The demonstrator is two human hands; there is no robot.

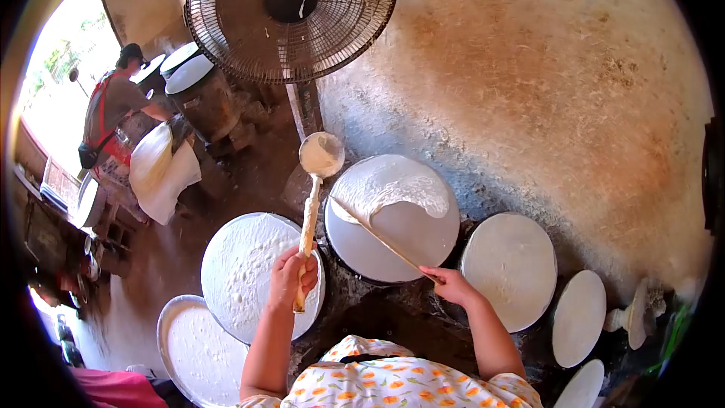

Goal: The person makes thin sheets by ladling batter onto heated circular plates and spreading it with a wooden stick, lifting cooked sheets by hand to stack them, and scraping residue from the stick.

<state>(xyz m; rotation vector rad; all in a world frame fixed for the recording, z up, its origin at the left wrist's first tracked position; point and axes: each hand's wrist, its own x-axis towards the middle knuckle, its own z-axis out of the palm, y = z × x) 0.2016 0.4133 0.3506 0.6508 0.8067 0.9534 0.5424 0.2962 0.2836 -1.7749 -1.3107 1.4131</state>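
My left hand (293,278) is closed round the long wrapped handle of a ladle (322,155), its bowl coated with pale batter and raised beyond my hand. In my right hand (453,287) is a thin wooden stick (387,242), reaching left across a round, flat grey-white surface (427,238). White batter (377,181) covers the far part of that surface in a curved band, and the stick's far end touches the batter's left edge. Below my left hand sits a round vessel of bubbly white liquid (242,272).
A second pan of white liquid (198,347) stands lower left. Another round white top (510,272) and smaller pale discs (579,317) lie right. A large fan (291,15) stands ahead, beside a stained wall (544,91). Far left, a person (121,106) bends near drums (202,98).
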